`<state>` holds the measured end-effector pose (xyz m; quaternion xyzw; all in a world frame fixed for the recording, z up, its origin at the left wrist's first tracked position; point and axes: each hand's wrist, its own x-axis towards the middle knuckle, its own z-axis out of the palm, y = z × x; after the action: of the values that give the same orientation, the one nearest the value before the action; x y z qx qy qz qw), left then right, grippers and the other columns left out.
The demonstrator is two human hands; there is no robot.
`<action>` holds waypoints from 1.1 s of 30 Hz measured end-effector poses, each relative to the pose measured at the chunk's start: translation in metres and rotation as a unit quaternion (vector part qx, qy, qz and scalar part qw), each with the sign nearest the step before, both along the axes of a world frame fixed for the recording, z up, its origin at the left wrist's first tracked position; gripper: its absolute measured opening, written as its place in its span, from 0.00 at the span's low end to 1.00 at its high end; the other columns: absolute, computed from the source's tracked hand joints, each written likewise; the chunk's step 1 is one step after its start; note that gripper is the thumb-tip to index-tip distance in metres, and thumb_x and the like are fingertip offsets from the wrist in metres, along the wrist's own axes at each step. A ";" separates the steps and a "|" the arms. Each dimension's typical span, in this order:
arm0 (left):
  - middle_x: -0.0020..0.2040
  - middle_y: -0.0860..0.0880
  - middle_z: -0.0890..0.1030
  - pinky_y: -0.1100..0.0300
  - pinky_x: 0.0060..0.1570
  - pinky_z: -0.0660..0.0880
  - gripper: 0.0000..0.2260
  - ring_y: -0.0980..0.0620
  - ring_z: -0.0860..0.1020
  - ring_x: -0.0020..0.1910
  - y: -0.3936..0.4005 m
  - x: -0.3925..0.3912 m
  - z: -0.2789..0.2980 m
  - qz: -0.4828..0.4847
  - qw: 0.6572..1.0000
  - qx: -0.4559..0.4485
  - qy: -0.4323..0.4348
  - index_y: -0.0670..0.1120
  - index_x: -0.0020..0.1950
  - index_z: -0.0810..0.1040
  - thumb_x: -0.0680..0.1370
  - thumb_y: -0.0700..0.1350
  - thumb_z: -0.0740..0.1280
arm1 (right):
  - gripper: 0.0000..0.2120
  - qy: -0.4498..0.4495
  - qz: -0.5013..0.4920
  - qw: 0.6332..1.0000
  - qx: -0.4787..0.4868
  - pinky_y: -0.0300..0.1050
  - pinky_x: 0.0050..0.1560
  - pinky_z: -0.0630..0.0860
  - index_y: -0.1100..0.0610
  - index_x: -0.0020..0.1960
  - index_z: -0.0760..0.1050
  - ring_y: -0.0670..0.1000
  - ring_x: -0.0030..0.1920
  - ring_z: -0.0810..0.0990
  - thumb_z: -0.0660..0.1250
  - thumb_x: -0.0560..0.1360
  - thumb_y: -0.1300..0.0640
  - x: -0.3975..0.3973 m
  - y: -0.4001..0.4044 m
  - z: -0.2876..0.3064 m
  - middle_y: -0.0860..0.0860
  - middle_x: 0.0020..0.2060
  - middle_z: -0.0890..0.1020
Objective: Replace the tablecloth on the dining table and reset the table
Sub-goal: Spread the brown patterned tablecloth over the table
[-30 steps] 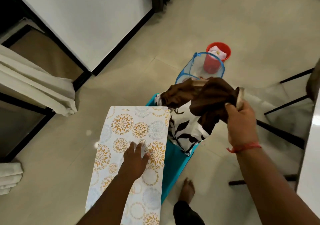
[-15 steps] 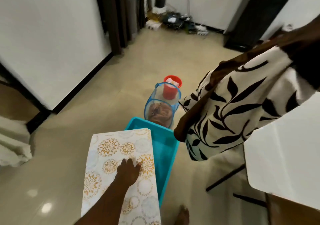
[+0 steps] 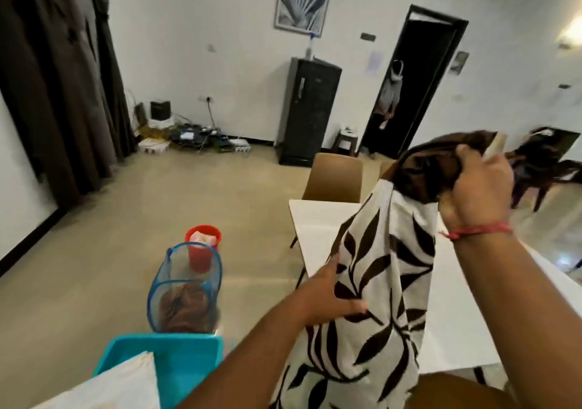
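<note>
Bench (image 3: 321, 226), white and bare on its near corner, ran from the middle of the view toward 4 o'clock, with a tan chair (image 3: 335, 177) pushed up at its far end. Tablecloth (image 3: 374, 282), white with dark brown leaves and a brown border, hung in a bunched column over the bench's near edge at about 5 o'clock. Right hand (image 3: 478, 188) gripped the brown top of the cloth at 2 o'clock, fingers curled tight round the gathered fabric, a red thread on the wrist. Left hand (image 3: 327, 295) lay against the cloth's lower left side, thumb pressed onto the print and fingers tucked behind the fold, so it held the fabric too. Teal bin (image 3: 176, 358) sat on the floor at 7 o'clock, a pale folded cloth (image 3: 119, 386) with faint orange pattern across its near rim. Blue mesh hamper (image 3: 185, 289) stood just beyond it with something brown inside, and a red bucket (image 3: 203, 238) sat behind the hamper. Black fridge (image 3: 307, 109) stood against the far wall at 12 o'clock
</note>
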<state>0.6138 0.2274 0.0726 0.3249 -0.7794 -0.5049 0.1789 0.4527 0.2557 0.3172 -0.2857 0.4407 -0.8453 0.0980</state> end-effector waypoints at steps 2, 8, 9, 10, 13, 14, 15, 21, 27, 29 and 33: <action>0.69 0.54 0.75 0.54 0.65 0.72 0.33 0.52 0.74 0.66 0.000 -0.039 -0.010 -0.025 0.997 -0.055 -0.051 0.60 0.73 0.65 0.71 0.64 0.71 | 0.11 0.013 0.047 0.999 0.022 0.41 0.41 0.79 0.61 0.59 0.76 0.44 0.34 0.82 0.60 0.80 0.67 -0.013 0.017 -0.029 0.49 0.36 0.80; 0.48 0.49 0.84 0.57 0.46 0.76 0.07 0.48 0.81 0.47 -0.041 -0.121 -0.025 0.221 0.974 -0.043 0.005 0.52 0.50 0.80 0.80 0.46 0.62 | 0.08 -0.022 0.067 0.997 0.018 0.57 0.55 0.81 0.54 0.48 0.76 0.54 0.47 0.83 0.63 0.80 0.64 -0.150 0.007 -0.040 0.53 0.43 0.82; 0.45 0.51 0.83 0.57 0.43 0.76 0.07 0.49 0.80 0.46 -0.052 -0.133 -0.017 0.256 0.966 -0.031 0.034 0.53 0.48 0.80 0.80 0.46 0.62 | 0.08 -0.028 0.075 0.997 0.022 0.60 0.59 0.79 0.53 0.49 0.77 0.56 0.51 0.83 0.63 0.80 0.64 -0.171 0.004 -0.047 0.54 0.45 0.82; 0.43 0.53 0.82 0.58 0.40 0.74 0.07 0.50 0.80 0.45 -0.060 -0.146 -0.006 0.286 0.956 -0.025 0.064 0.53 0.47 0.79 0.81 0.45 0.62 | 0.08 -0.038 0.078 0.996 0.025 0.62 0.60 0.77 0.53 0.50 0.77 0.57 0.53 0.83 0.62 0.81 0.63 -0.193 0.000 -0.047 0.54 0.46 0.83; 0.42 0.55 0.80 0.60 0.37 0.71 0.08 0.55 0.78 0.42 -0.080 -0.183 0.036 0.350 0.921 -0.003 0.169 0.52 0.47 0.78 0.82 0.44 0.60 | 0.08 -0.043 0.067 0.997 0.000 0.59 0.60 0.78 0.56 0.55 0.78 0.59 0.58 0.83 0.61 0.82 0.63 -0.241 -0.006 -0.045 0.54 0.49 0.84; 0.43 0.56 0.80 0.60 0.38 0.71 0.08 0.56 0.77 0.42 -0.086 -0.203 0.048 0.363 0.909 0.007 0.203 0.51 0.49 0.78 0.82 0.45 0.60 | 0.09 -0.050 0.056 0.997 -0.011 0.57 0.59 0.79 0.54 0.55 0.79 0.59 0.59 0.82 0.61 0.82 0.63 -0.260 -0.007 -0.046 0.53 0.49 0.85; 0.43 0.56 0.80 0.61 0.39 0.71 0.07 0.57 0.77 0.43 -0.091 -0.222 0.058 0.376 0.898 0.016 0.230 0.51 0.50 0.78 0.82 0.45 0.61 | 0.11 -0.059 0.052 0.997 -0.027 0.56 0.58 0.80 0.51 0.54 0.81 0.58 0.59 0.82 0.61 0.82 0.62 -0.279 -0.008 -0.048 0.52 0.50 0.85; 0.41 0.51 0.79 0.57 0.38 0.70 0.08 0.52 0.75 0.40 -0.128 -0.287 0.052 0.285 0.948 0.029 0.139 0.49 0.43 0.71 0.76 0.43 0.70 | 0.16 0.110 -0.105 0.941 0.302 0.43 0.55 0.75 0.58 0.64 0.74 0.51 0.53 0.79 0.59 0.83 0.49 -0.364 0.001 -0.126 0.52 0.56 0.80; 0.37 0.47 0.78 0.62 0.37 0.72 0.10 0.53 0.76 0.38 -0.163 -0.302 -0.034 0.108 0.987 -0.038 -0.110 0.46 0.38 0.69 0.71 0.37 0.70 | 0.20 0.046 -0.056 0.810 0.581 0.46 0.41 0.79 0.58 0.70 0.71 0.54 0.36 0.83 0.55 0.84 0.48 -0.392 0.030 -0.278 0.56 0.48 0.82; 0.36 0.48 0.77 0.69 0.31 0.70 0.10 0.60 0.75 0.33 -0.178 -0.319 -0.057 0.082 0.988 -0.018 -0.133 0.46 0.39 0.68 0.73 0.39 0.69 | 0.17 -0.001 -0.047 0.795 0.605 0.55 0.46 0.81 0.59 0.59 0.77 0.58 0.35 0.84 0.57 0.83 0.48 -0.384 0.031 -0.308 0.57 0.40 0.84; 0.43 0.51 0.81 0.56 0.46 0.75 0.06 0.52 0.80 0.45 -0.208 -0.364 -0.094 0.013 0.986 0.046 -0.159 0.49 0.46 0.76 0.77 0.50 0.69 | 0.14 -0.196 -0.030 0.820 0.537 0.48 0.38 0.82 0.59 0.61 0.73 0.56 0.38 0.84 0.61 0.82 0.50 -0.363 0.007 -0.338 0.62 0.47 0.83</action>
<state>0.2494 0.0191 -0.0217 0.4194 -0.7696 -0.4795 0.0440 0.0893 0.2629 -0.0210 -0.0023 0.8045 -0.5156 0.2947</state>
